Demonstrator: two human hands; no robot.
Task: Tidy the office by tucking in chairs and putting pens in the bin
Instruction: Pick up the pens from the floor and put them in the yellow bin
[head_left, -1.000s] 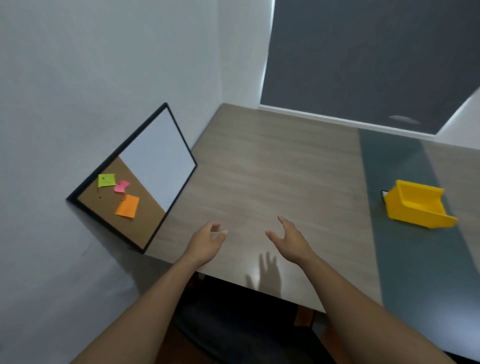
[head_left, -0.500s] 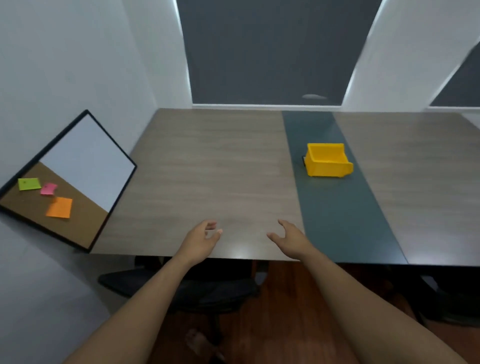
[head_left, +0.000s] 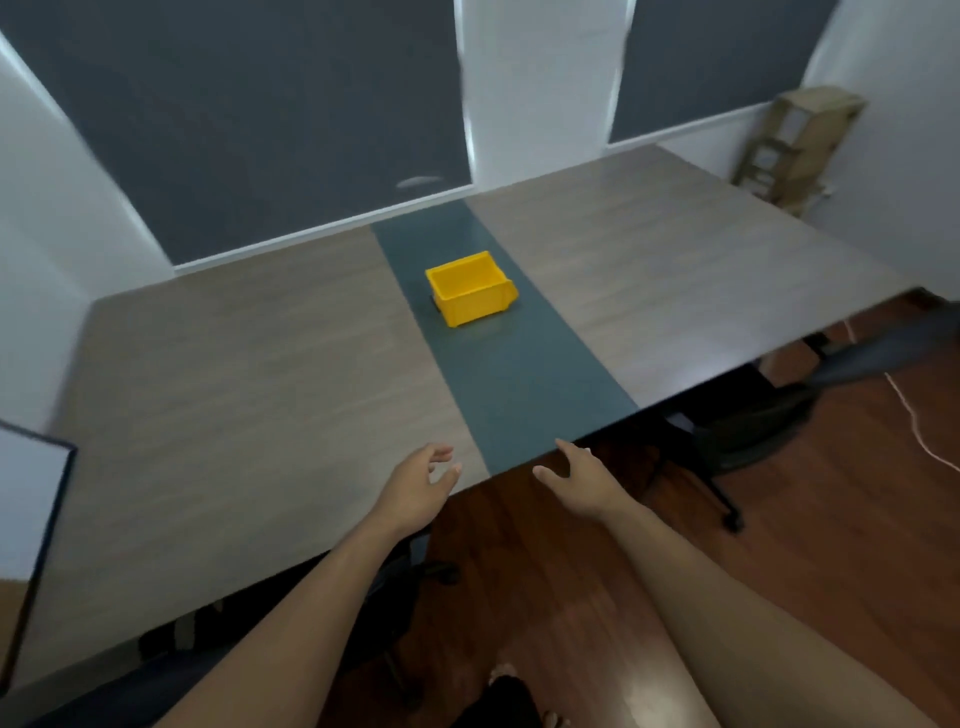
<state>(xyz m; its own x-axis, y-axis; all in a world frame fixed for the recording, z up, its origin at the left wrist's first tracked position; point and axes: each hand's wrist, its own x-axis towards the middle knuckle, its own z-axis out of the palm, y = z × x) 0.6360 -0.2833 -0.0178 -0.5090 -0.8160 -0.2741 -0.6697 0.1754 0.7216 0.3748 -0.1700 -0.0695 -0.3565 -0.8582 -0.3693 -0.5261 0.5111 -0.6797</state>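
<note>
Yellow bin (head_left: 469, 287) sits on the desk's (head_left: 260, 364) grey strip; left hand (head_left: 415, 486) and right hand (head_left: 579, 480) hover empty, grip wide

One view only, head-worn, wide-angle. Looks forward and down from above near edge of worktop (head_left: 249, 395), horizon tilted, worktop edge running up to right. Both forearms enter from bottom of frame, hands close to lens: left hand (head_left: 415, 491) over worktop edge, right hand (head_left: 579, 480) just off it above wood floor (head_left: 779, 545). Yellow bin (head_left: 470, 288) mid-frame, farther off on dark centre strip. Far wall with dark panels fills top. No second view to share scene with.
</note>
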